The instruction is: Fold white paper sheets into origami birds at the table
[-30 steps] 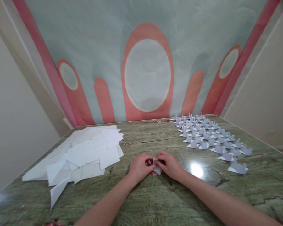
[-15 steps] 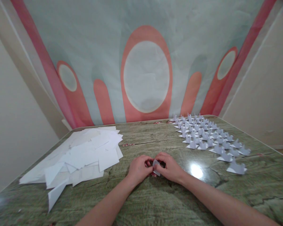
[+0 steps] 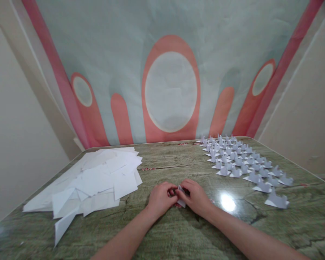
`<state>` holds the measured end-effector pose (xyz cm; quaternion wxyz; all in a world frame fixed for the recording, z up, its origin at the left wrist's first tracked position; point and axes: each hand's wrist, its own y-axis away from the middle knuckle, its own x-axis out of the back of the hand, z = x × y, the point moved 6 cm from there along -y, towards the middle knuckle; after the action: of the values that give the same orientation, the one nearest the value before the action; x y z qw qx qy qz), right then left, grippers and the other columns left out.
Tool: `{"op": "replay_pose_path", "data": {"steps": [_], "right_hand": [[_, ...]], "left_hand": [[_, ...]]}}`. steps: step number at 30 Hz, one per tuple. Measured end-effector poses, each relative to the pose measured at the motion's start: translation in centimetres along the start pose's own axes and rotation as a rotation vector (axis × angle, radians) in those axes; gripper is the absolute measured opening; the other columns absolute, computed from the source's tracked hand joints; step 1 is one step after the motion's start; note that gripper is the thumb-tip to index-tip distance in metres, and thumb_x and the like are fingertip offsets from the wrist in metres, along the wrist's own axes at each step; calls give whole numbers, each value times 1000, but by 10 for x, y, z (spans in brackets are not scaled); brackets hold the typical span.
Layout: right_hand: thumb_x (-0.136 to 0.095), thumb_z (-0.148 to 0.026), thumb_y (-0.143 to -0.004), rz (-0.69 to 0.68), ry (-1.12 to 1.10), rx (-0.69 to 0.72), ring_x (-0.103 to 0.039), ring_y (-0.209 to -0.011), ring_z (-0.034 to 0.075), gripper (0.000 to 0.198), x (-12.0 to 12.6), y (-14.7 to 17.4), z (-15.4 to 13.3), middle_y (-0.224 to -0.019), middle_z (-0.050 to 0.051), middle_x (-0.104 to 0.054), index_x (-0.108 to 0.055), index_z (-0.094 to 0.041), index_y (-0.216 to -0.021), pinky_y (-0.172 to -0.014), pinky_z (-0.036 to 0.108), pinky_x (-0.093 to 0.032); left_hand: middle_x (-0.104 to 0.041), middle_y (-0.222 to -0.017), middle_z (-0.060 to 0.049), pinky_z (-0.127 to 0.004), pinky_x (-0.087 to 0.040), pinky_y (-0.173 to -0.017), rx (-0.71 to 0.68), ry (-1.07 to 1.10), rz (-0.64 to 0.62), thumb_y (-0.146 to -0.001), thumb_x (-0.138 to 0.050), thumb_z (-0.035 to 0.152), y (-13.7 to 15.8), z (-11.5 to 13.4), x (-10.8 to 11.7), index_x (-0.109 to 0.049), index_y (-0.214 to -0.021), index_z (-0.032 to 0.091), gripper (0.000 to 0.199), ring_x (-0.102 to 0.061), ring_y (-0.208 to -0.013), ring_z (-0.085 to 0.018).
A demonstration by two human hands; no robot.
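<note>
Nearest you, your left forearm (image 3: 131, 231) and right forearm (image 3: 243, 232) run off the bottom edge, so your elbows are out of view. A small white folded paper (image 3: 182, 203) sits between your hands, just above the middle of the table (image 3: 157, 238). Your left hand (image 3: 161, 198) pinches its left side with thumb and bent fingertips; your right hand (image 3: 197, 198) grips it from the other side, thumb laid across it. The thumbs cover most of the paper, so you cannot tell its full shape, and your other fingers curl out of sight behind. A red mark (image 3: 178, 205) on the tabletop is partly hidden below it.

To your left spreads a loose pile of white sheets (image 3: 97, 180), a bent piece (image 3: 65, 224) jutting from its near end; overlaps hide most of the lower sheets. To your right, beyond a bright glare spot (image 3: 228, 202), stand rows of folded white figures (image 3: 235, 173); the farthest overlap and blur together, too small to count. Behind the table rises a grey-green backdrop (image 3: 130, 47) with coral shapes, its top cut off.
</note>
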<state>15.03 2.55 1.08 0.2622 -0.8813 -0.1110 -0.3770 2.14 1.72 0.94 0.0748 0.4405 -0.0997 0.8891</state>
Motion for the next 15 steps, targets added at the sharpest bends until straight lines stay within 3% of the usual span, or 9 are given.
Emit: {"op": "replay_pose_path", "data": {"steps": [15], "right_hand": [[-54,-27,-84,-2,-54,3,-51,-69,15,15,0,0,3,-71,1,-55,-60,-20,-72,-63,24,-38]], "left_hand": [[-57,-68,2,-21,-35,-54,-1,67,20,-71,-61,28,0,-8,-4,-69,-80,21,14,-52,-60,-12]]}}
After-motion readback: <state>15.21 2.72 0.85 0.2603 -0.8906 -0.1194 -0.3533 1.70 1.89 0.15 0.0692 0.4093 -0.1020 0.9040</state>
